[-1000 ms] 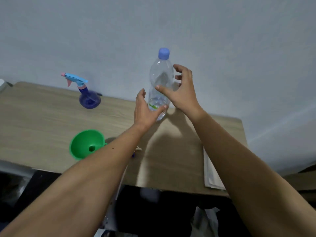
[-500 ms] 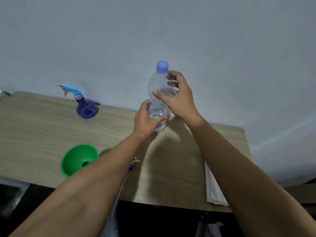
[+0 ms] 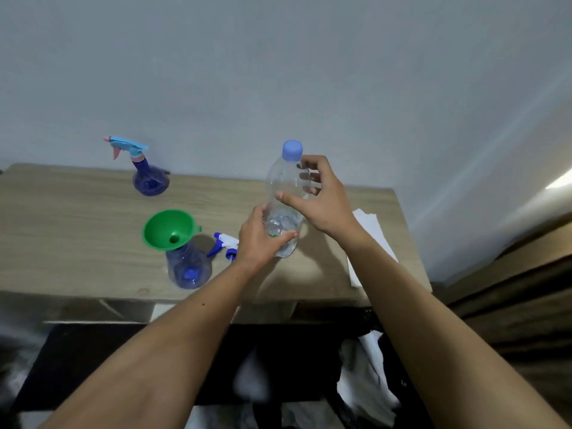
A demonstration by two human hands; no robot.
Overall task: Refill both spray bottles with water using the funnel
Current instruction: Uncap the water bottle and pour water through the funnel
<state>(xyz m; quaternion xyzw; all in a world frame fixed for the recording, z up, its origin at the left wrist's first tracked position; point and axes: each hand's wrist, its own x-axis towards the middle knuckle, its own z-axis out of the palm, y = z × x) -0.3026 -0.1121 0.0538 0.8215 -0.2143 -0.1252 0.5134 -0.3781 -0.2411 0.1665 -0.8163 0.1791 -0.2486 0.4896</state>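
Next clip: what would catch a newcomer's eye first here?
Centre frame, the left hand grips the base of a clear plastic water bottle with a blue cap, while the right hand holds its upper body. To their left, a bright green plastic funnel sits in an open blue spray bottle.

Funnel [image 3: 168, 229] green. Water bottle [image 3: 285, 199] clear, cap [image 3: 292, 149] pale blue. Far spray bottle [image 3: 150, 179] dark blue, trigger [image 3: 126, 145] light blue and pink. Table [image 3: 77, 230] light wood-grain.
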